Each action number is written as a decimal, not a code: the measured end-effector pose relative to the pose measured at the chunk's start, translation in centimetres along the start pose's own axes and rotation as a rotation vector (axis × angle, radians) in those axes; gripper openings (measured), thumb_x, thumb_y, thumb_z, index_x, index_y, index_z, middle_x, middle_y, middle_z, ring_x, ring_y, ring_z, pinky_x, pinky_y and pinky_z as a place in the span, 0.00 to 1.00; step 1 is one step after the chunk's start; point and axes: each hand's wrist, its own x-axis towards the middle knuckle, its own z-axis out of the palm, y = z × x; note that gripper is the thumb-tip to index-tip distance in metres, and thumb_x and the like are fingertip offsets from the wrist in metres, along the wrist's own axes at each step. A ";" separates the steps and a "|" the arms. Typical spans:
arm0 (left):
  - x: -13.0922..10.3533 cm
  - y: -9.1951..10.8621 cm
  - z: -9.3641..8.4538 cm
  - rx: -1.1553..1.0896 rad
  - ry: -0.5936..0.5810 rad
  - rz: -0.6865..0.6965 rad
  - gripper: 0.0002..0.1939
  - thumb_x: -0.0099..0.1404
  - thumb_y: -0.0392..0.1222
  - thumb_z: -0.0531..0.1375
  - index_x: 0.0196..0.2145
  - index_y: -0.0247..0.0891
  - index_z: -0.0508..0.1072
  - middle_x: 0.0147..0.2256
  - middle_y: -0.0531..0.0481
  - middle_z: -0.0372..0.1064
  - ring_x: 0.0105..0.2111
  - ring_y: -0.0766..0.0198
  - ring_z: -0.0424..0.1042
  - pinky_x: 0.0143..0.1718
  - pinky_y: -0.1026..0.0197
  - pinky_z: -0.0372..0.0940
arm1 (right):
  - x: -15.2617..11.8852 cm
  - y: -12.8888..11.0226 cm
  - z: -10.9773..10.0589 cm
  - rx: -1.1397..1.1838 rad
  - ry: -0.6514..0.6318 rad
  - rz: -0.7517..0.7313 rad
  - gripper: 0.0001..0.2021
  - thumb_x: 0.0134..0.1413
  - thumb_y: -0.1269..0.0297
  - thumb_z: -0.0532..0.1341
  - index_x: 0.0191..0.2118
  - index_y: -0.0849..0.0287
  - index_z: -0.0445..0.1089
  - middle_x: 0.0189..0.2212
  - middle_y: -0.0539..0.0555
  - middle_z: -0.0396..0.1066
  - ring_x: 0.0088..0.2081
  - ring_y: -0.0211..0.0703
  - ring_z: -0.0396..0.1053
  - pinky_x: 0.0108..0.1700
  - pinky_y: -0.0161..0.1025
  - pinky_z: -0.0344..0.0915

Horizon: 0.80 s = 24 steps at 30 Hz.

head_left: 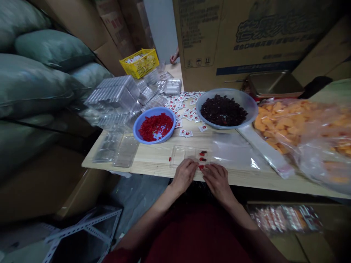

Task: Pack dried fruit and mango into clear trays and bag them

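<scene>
The long, pale wooden table [150, 160] carries the work close to its near edge, where both hands can reach it without stretching. At the right lies a large clear plastic bag of orange slices [282, 122], beside a long white strip [265, 153] that bounds the working side. The wide translucent bowl of dark pieces [253, 109] and the smaller round blue bowl of red pieces [136, 126] stand just beyond the hands, apparently so that both stocks are within reach. Flat clear plastic film [233, 146] lies right of the shallow clear plastic tray [178, 155], limiting sideways room there; pale wood shows between tray and blue bowl, allowing easier movement leftward. The tray sits directly in front of the person, its near side close to the table edge, with small red and dark pieces [203, 159] set in its right part, seemingly in rows. The left hand [182, 177] and right hand [218, 180] meet at its near right portion, fingers bunched narrowly around a small red piece [201, 167]; whether either grips it, I cannot tell. One loose red piece [170, 159] lies just left of the tray.
</scene>
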 end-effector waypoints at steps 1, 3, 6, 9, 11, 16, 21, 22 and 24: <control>-0.3 -0.5 -1.2 -0.025 0.063 -0.031 0.13 0.72 0.36 0.51 0.49 0.38 0.73 0.41 0.44 0.70 0.44 0.59 0.69 0.46 0.56 0.67 | 0.0 0.0 0.1 -0.004 0.004 -0.003 0.16 0.64 0.71 0.57 0.56 0.54 0.69 0.53 0.58 0.70 0.57 0.56 0.61 0.58 0.58 0.55; -0.8 -2.1 -4.0 -0.034 0.192 -0.141 0.13 0.71 0.35 0.51 0.49 0.39 0.72 0.43 0.44 0.70 0.45 0.59 0.69 0.48 0.56 0.66 | 0.1 0.2 0.1 0.008 0.016 -0.004 0.15 0.64 0.71 0.58 0.54 0.55 0.70 0.52 0.60 0.69 0.56 0.56 0.61 0.57 0.57 0.56; -1.5 -5.3 -7.6 0.019 0.180 -0.292 0.13 0.69 0.33 0.53 0.48 0.40 0.73 0.44 0.44 0.69 0.45 0.59 0.70 0.48 0.55 0.66 | 0.3 0.4 -0.1 0.034 0.012 -0.003 0.14 0.64 0.71 0.58 0.53 0.56 0.70 0.52 0.60 0.69 0.55 0.56 0.62 0.55 0.56 0.57; -1.8 -8.0 -8.5 -0.016 -0.022 -0.302 0.15 0.65 0.34 0.58 0.49 0.40 0.74 0.45 0.44 0.70 0.42 0.60 0.71 0.45 0.56 0.67 | 0.7 0.6 -0.1 0.042 -0.008 -0.015 0.13 0.63 0.71 0.58 0.52 0.55 0.70 0.52 0.60 0.68 0.55 0.57 0.62 0.55 0.57 0.57; -2.0 -8.7 -8.0 -0.046 -0.041 -0.293 0.13 0.65 0.34 0.58 0.46 0.39 0.75 0.44 0.44 0.71 0.42 0.60 0.72 0.45 0.57 0.67 | 0.9 0.6 0.0 0.046 -0.004 -0.019 0.12 0.63 0.72 0.58 0.50 0.55 0.70 0.51 0.60 0.69 0.55 0.56 0.62 0.55 0.57 0.58; -1.4 -7.7 -8.3 -0.066 0.229 -0.338 0.11 0.68 0.39 0.56 0.45 0.40 0.75 0.41 0.46 0.74 0.39 0.62 0.73 0.42 0.59 0.67 | 0.8 0.5 -0.1 0.048 0.006 -0.001 0.11 0.63 0.73 0.57 0.49 0.55 0.70 0.50 0.59 0.69 0.54 0.55 0.62 0.54 0.56 0.58; 3.1 -10.2 -12.8 -0.032 0.626 -0.317 0.15 0.67 0.45 0.59 0.49 0.39 0.71 0.39 0.48 0.74 0.37 0.63 0.73 0.42 0.60 0.67 | 0.9 0.2 -0.9 0.063 -0.002 0.029 0.13 0.64 0.74 0.56 0.51 0.56 0.69 0.50 0.58 0.69 0.55 0.52 0.62 0.56 0.54 0.59; 4.3 -11.4 -13.6 -0.007 0.633 -0.319 0.14 0.67 0.46 0.58 0.48 0.38 0.71 0.39 0.48 0.74 0.37 0.62 0.73 0.42 0.60 0.67 | 0.9 0.2 -1.0 0.062 -0.004 0.030 0.14 0.64 0.74 0.56 0.52 0.56 0.69 0.50 0.59 0.69 0.55 0.53 0.61 0.56 0.54 0.59; 6.3 -13.2 -14.7 0.080 0.556 -0.330 0.12 0.67 0.44 0.57 0.45 0.37 0.73 0.38 0.46 0.74 0.37 0.60 0.73 0.43 0.57 0.67 | 0.9 0.1 -1.0 0.045 -0.017 0.022 0.16 0.63 0.73 0.57 0.55 0.55 0.68 0.53 0.59 0.67 0.57 0.54 0.60 0.57 0.55 0.58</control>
